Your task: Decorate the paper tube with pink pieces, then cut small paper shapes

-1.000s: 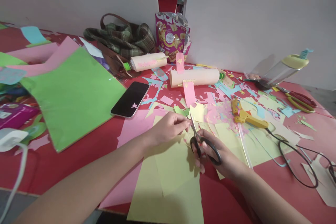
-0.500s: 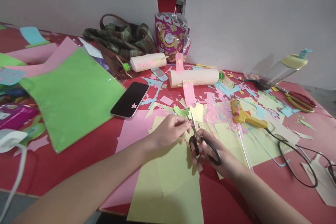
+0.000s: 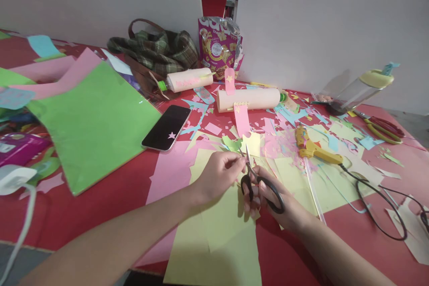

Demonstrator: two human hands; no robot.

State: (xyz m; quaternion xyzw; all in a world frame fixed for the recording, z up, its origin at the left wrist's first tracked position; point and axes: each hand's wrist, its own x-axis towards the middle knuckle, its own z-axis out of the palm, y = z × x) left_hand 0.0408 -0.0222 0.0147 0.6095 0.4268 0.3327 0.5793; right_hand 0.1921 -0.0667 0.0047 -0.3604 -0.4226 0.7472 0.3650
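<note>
Black-handled scissors [image 3: 249,167] sit in my right hand [image 3: 284,208], fingers and thumb in the loops and blades slightly apart, pointing away from me. Beside the blades, my left hand [image 3: 214,176] is closed in a pinch; whatever lies between its fingertips is too small to make out. Both hands are over pale yellow paper sheets [image 3: 214,250], which overlap a pink sheet [image 3: 169,170]. Just beyond the blade tips lie a yellow paper piece [image 3: 255,143] and a green scrap [image 3: 231,144].
A phone [image 3: 166,127] with a pink star lies left, beside a green sheet [image 3: 97,125]. Two paper-wrapped bottles [image 3: 250,99] [image 3: 191,79] lie behind among scraps. At right are a yellow glue gun [image 3: 317,149] with its cord, a clear bottle [image 3: 360,91] and red-yellow-handled scissors [image 3: 384,129].
Both hands and the scissors have shifted very slightly toward me. The left hand keeps its pinch beside the blades, and nothing else on the table has visibly moved.
</note>
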